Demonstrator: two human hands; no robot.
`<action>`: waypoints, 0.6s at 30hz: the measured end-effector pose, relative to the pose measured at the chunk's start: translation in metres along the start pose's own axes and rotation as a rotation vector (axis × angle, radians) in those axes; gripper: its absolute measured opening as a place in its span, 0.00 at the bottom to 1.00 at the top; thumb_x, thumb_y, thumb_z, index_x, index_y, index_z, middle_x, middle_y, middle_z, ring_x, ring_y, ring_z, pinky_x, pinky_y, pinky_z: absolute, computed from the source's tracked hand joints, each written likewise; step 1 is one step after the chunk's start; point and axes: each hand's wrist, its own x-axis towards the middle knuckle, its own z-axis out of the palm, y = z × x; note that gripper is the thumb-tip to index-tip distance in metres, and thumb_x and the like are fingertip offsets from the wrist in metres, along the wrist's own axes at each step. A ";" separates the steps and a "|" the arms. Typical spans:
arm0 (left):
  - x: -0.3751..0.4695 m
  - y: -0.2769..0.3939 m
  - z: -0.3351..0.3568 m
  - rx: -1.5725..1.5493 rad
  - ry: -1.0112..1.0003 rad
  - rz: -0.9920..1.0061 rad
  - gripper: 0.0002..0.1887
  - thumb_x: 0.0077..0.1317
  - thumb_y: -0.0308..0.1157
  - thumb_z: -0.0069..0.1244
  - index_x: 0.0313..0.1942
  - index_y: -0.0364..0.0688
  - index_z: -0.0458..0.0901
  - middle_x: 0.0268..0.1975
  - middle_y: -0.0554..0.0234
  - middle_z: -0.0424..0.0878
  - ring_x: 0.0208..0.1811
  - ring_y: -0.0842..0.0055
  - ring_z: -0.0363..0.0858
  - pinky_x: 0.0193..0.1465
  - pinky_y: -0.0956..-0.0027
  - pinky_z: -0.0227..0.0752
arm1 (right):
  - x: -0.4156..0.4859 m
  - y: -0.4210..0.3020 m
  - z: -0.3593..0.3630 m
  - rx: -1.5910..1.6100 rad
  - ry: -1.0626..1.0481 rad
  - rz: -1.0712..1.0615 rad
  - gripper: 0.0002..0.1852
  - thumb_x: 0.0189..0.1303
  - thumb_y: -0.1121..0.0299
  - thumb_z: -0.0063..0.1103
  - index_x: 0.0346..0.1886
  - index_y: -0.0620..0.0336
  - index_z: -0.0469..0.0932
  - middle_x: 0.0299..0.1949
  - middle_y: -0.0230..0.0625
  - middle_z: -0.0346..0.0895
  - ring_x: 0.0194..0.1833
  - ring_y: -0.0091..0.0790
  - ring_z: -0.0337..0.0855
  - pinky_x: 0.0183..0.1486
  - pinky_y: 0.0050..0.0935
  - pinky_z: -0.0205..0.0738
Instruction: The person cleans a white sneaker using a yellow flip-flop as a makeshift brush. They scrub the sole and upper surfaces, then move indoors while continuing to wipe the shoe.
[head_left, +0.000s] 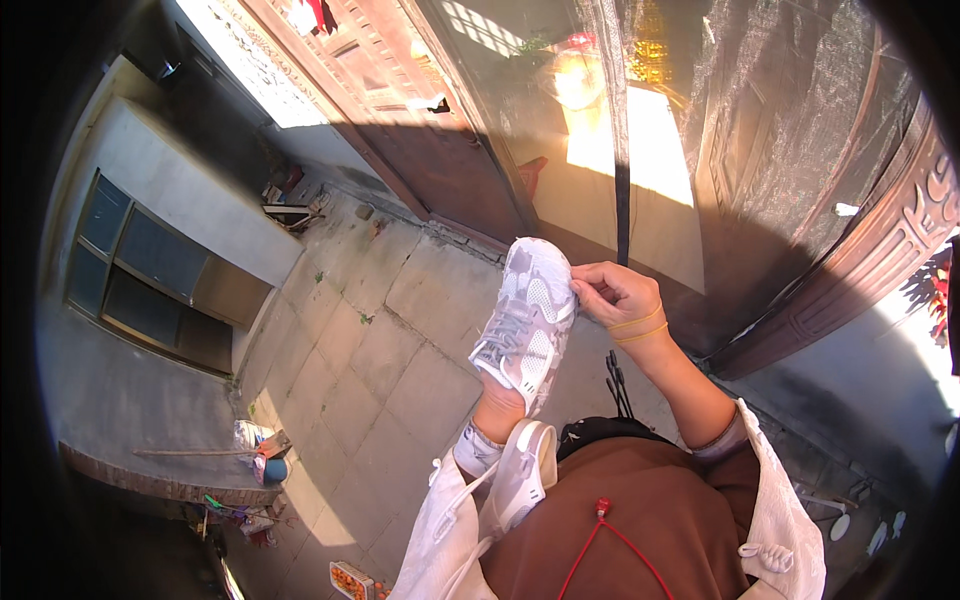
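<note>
A white-and-grey lace-up sneaker is held up in front of me, toe pointing away. My left hand is pushed into its opening, so only the wrist shows and the fingers are hidden. At the toe's right edge, my right hand pinches the sole rim between thumb and forefinger; whether a thread or scrap is in that pinch is too small to tell. Yellow bands circle the right wrist. A second sneaker of the same kind rests against my brown top, beside my left forearm.
Ahead stand a brown panelled door and a see-through mesh curtain with a dark edge strip. Stone paving covers the ground. Lower left are a long-handled shovel, a blue bucket and a white basket of orange fruit.
</note>
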 end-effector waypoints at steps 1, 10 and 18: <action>0.001 0.001 -0.006 0.063 -0.021 -0.011 0.24 0.80 0.41 0.42 0.68 0.37 0.72 0.64 0.55 0.80 0.62 0.66 0.81 0.65 0.63 0.77 | 0.002 -0.005 -0.002 -0.018 0.012 -0.003 0.06 0.65 0.75 0.70 0.43 0.64 0.85 0.39 0.35 0.89 0.33 0.22 0.85 0.37 0.23 0.83; 0.024 0.006 0.023 0.399 -0.229 -0.048 0.23 0.80 0.35 0.44 0.70 0.38 0.70 0.65 0.59 0.79 0.63 0.70 0.79 0.66 0.66 0.75 | -0.010 -0.039 -0.007 0.019 0.290 0.073 0.04 0.66 0.78 0.68 0.42 0.67 0.86 0.40 0.34 0.89 0.30 0.16 0.82 0.31 0.17 0.79; 0.037 0.015 0.058 1.191 -0.544 0.110 0.23 0.80 0.32 0.41 0.72 0.38 0.66 0.69 0.57 0.75 0.67 0.70 0.74 0.70 0.65 0.71 | -0.031 -0.079 -0.025 -0.530 0.432 -0.424 0.06 0.62 0.77 0.72 0.40 0.67 0.86 0.36 0.37 0.87 0.31 0.22 0.83 0.33 0.20 0.80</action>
